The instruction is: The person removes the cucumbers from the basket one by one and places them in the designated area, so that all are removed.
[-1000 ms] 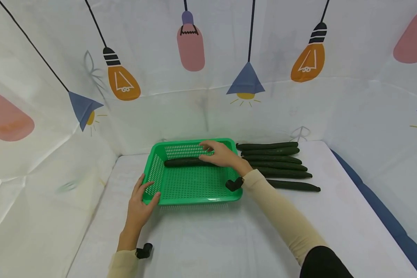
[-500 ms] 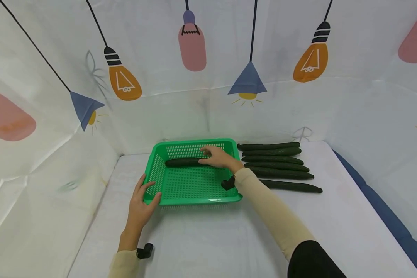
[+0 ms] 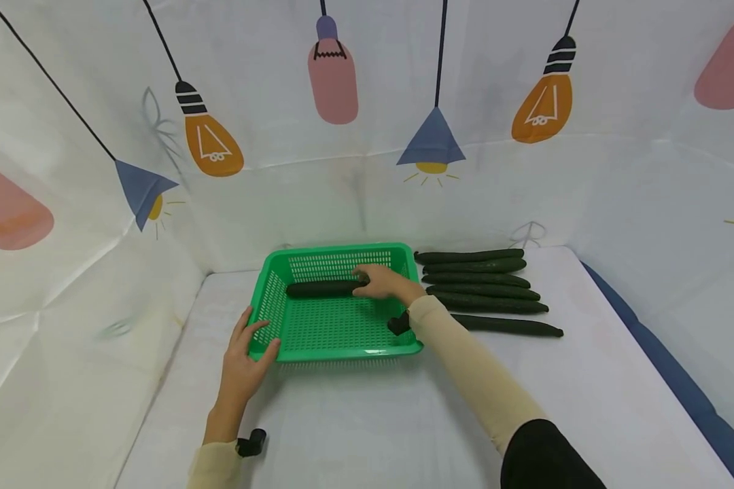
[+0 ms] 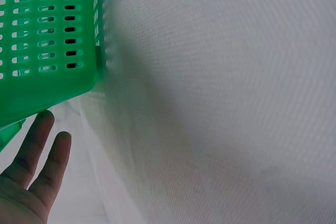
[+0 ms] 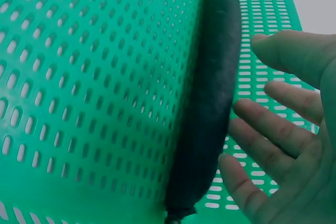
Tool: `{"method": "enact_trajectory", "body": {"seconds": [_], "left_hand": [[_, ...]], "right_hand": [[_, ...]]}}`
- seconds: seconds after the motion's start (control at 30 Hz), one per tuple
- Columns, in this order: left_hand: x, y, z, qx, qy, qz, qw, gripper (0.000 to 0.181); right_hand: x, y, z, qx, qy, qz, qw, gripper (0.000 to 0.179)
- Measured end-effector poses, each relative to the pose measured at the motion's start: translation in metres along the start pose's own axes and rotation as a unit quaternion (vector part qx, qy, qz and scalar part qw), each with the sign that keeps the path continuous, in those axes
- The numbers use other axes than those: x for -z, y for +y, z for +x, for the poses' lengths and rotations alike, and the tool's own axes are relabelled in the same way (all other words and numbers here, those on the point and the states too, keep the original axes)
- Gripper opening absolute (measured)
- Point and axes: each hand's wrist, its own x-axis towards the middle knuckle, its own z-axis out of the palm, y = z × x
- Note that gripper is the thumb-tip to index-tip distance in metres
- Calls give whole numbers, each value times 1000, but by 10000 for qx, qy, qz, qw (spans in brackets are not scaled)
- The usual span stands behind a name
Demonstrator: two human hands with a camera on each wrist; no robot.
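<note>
A green plastic basket [image 3: 336, 353] with slotted sides stands on the white-covered table. Inside it, along the far side, lies one long dark-green cucumber [image 3: 321, 289]. My right hand [image 3: 380, 282] reaches over the cucumber's right part and hides that end in the head view. In the right wrist view, its loosely bent fingers [image 5: 273, 129] come right up to one side of the cucumber [image 5: 210, 87], not wrapped round it. My left hand [image 3: 242, 367] is at the basket's near left corner, fingers spread, fingertips at the rim in the left wrist view.
Several more cucumbers [image 3: 489, 291] lie side by side on the table to the right of the basket. One of them [image 3: 508, 325] sits nearer, apart from the row, partly behind my right sleeve. A white wall cloth [image 3: 367, 204] with printed lamps hangs close behind.
My right hand has come down lower into the basket, nearer the cucumber, and its forearm has shifted left. The left hand and the cucumbers stay where they were.
</note>
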Motion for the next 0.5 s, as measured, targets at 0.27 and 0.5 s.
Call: {"method": "enact_trajectory", "body": {"seconds": [0.27,0.5], "left_hand": [[0,1,0,-45,-8,-47,10000,45],[0,0,0,-50,10,-52,10000,45]], "right_hand": [[-5,2,0,115,37,-66,9999,42],[-10,-3,-2,107,-43,-136,9998,45]]}}
